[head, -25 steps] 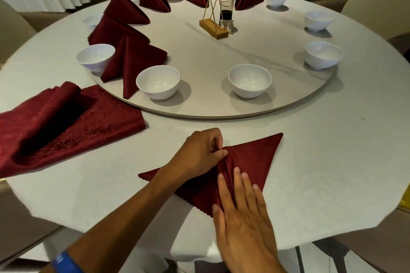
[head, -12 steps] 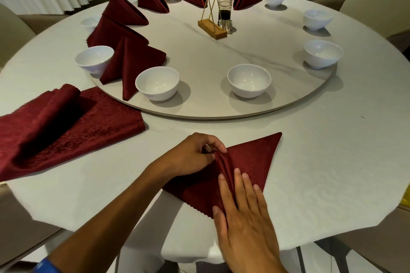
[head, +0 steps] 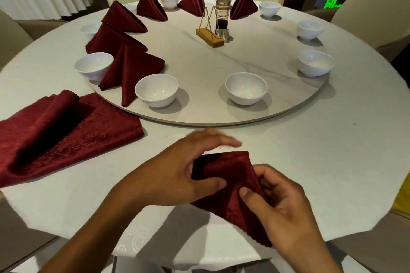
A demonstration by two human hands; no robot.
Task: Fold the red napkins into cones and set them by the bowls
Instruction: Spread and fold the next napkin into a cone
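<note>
I noted both hands on one napkin [head: 230, 186] at the near edge of the tabletop [head: 332, 162]. The left hand [head: 177, 173] lay across the napkin's left side, thumb pressed on top, fingers [head: 224, 142] extended behind it and blurred. The right hand [head: 281, 201] pinched the napkin's right fold between thumb and curled fingers. The napkin was partly folded, its lower corner hanging past the table edge. A flat napkin stack [head: 55, 131] lay to the left. Six folded cones [head: 131, 68] stood beside bowls [head: 156, 90] on the turntable [head: 221, 60].
</note>
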